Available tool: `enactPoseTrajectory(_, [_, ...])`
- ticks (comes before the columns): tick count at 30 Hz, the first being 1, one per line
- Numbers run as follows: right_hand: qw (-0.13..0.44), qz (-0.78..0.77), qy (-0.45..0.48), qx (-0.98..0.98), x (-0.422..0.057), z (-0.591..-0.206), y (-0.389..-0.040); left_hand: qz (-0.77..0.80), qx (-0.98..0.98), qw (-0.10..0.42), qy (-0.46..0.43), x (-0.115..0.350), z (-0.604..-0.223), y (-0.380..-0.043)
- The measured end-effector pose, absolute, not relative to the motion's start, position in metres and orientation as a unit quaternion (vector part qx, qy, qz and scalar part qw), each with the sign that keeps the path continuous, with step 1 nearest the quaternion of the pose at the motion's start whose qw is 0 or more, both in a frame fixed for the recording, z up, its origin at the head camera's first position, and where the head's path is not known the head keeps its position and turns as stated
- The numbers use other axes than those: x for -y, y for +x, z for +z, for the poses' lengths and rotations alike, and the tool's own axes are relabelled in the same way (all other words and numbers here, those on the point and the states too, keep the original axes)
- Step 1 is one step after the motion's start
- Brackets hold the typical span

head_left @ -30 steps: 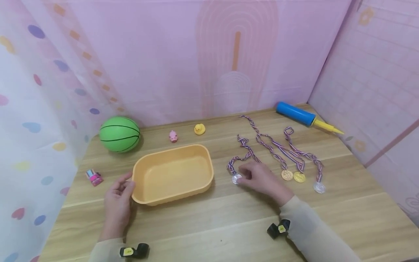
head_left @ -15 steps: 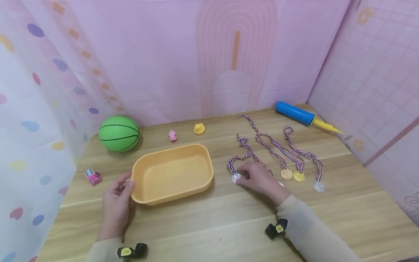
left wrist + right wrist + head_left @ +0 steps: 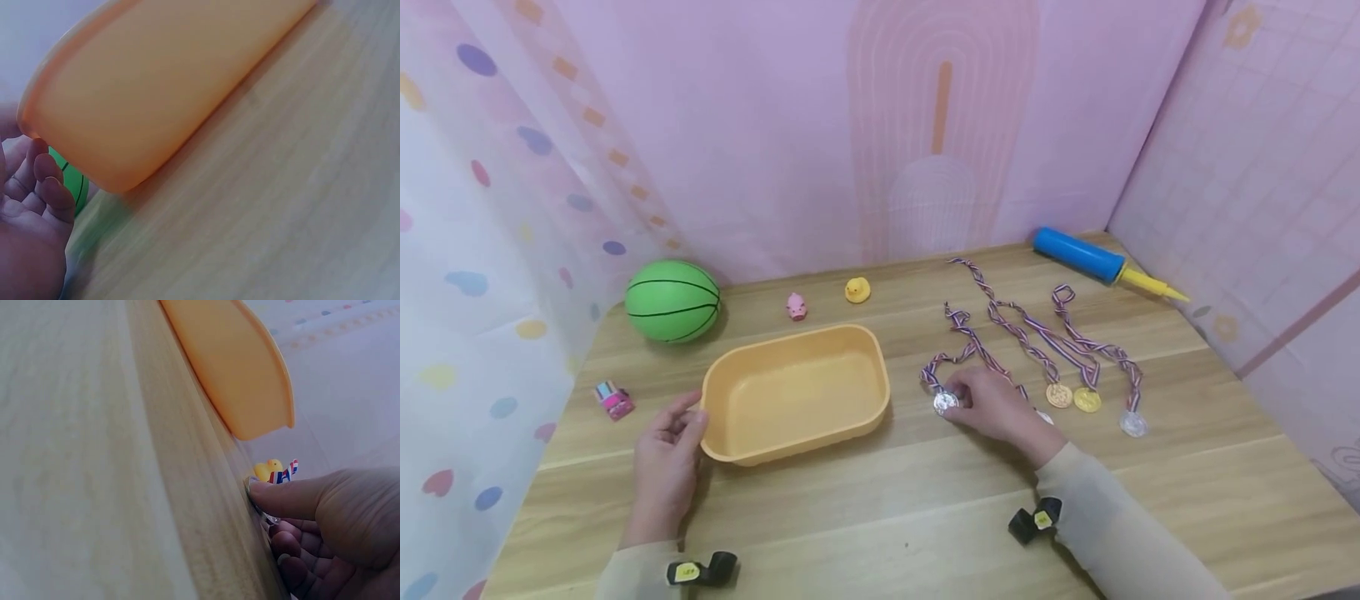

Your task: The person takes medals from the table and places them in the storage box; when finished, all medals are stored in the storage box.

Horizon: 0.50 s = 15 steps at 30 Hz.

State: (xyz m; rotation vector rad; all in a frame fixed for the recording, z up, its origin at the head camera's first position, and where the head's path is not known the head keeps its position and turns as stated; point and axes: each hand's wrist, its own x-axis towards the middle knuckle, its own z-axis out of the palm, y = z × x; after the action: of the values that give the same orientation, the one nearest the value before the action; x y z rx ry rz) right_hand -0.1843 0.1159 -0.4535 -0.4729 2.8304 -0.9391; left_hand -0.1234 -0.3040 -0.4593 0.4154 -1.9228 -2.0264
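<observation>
In the head view my left hand [image 3: 666, 467] holds the left end of a yellow-orange plastic basin [image 3: 797, 396]. The left wrist view has the thumb at the rim and curled fingers below it. To the basin's right, my right hand [image 3: 996, 406] pinches a silver medal [image 3: 944, 404] between thumb and fingers, low over the table. Its striped ribbon [image 3: 936, 367] loops away behind the hand. Another silver medal [image 3: 1044, 417] is mostly hidden by the right wrist. Farther right lie a bronze medal [image 3: 1059, 396], a gold medal [image 3: 1087, 400] and a silver medal [image 3: 1133, 423], on twisted ribbons.
A green ball [image 3: 672, 302] stands at the back left, with a small pink toy [image 3: 614, 401] nearer. Behind the basin are a pink pig [image 3: 797, 307] and a yellow duck [image 3: 857, 290]. A blue pump [image 3: 1078, 255] lies at the back right of the wooden table [image 3: 895, 525].
The silver medal at my right fingertips now tilts up a little and shows more of its face. My left hand and the basin stay where they were.
</observation>
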Motion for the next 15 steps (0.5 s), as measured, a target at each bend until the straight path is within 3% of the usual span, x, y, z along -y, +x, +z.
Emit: enactPoseTrajectory(15, [0.075, -0.355, -0.152, -0.919, -0.1212, -0.4563, -0.186, -0.694, 0.69, 0.15, 0.142, 0.3044, -0.4584, -0.1231])
